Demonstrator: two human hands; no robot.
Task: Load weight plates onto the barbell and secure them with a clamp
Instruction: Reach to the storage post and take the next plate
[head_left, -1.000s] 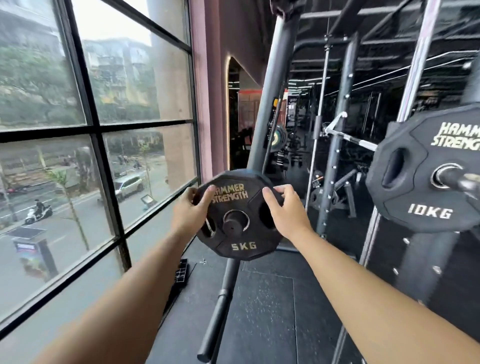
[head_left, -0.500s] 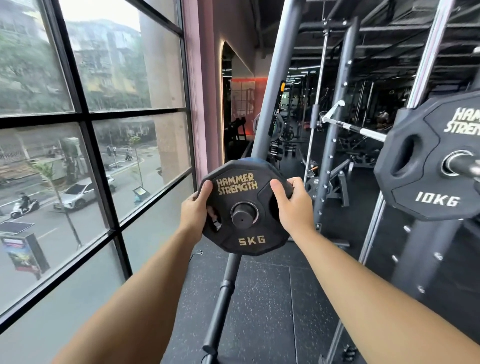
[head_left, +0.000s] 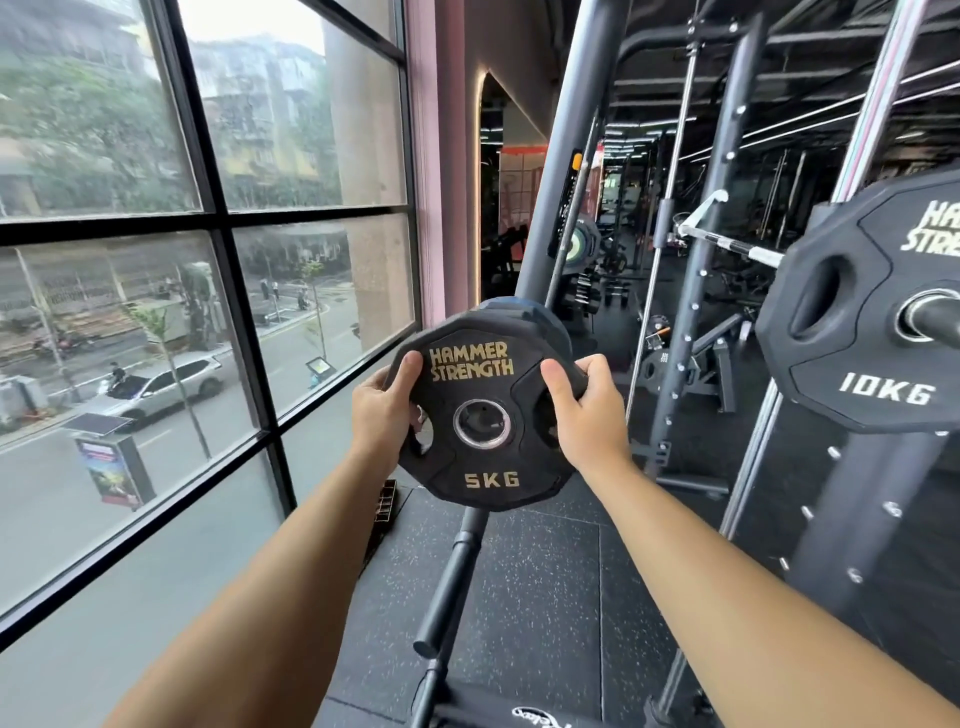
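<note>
A black 5 kg plate (head_left: 470, 364) with gold lettering faces me, upright, at mid-frame. My left hand (head_left: 383, 410) grips its left rim, thumb on the face. My right hand (head_left: 589, 418) grips its right rim, fingers curled through a grip slot. The plate's steel-ringed centre hole is empty. Just behind its top edge shows the rim of another dark plate (head_left: 535, 317). At the right edge hangs a 10 kg plate (head_left: 862, 364) on the barbell sleeve (head_left: 937, 325). No clamp is in view.
A slanted grey rack post (head_left: 571, 156) runs down behind the plate, and a black bar (head_left: 449, 577) continues below it. A large window (head_left: 218, 223) fills the left. Black rack uprights (head_left: 696, 291) stand between me and the barbell. Below is black rubber flooring (head_left: 535, 597).
The 5 kg plate has come toward me and a little lower. A peg filled its centre hole before; the hole is empty now. Both hands kept their grip.
</note>
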